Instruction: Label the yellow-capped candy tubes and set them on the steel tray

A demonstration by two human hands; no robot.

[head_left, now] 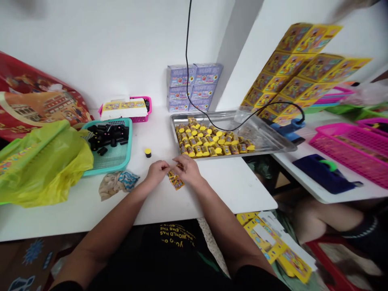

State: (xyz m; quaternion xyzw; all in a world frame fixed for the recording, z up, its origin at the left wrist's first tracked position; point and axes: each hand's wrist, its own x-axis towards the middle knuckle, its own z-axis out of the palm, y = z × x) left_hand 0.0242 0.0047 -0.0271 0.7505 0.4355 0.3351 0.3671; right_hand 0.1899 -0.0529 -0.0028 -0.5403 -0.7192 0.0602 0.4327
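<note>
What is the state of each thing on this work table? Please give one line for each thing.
left hand, raised above the table, fingertips meeting the right hand
right hand, fingers resting at the packet's top
yellow printed packet, flat under the hands
steel tray, holding many yellow-capped tubes
single yellow-capped tube, upright on the table
teal basket, holding black cylinders
yellow plastic bag, crumpled
purple boxes, stacked in two columns
</note>
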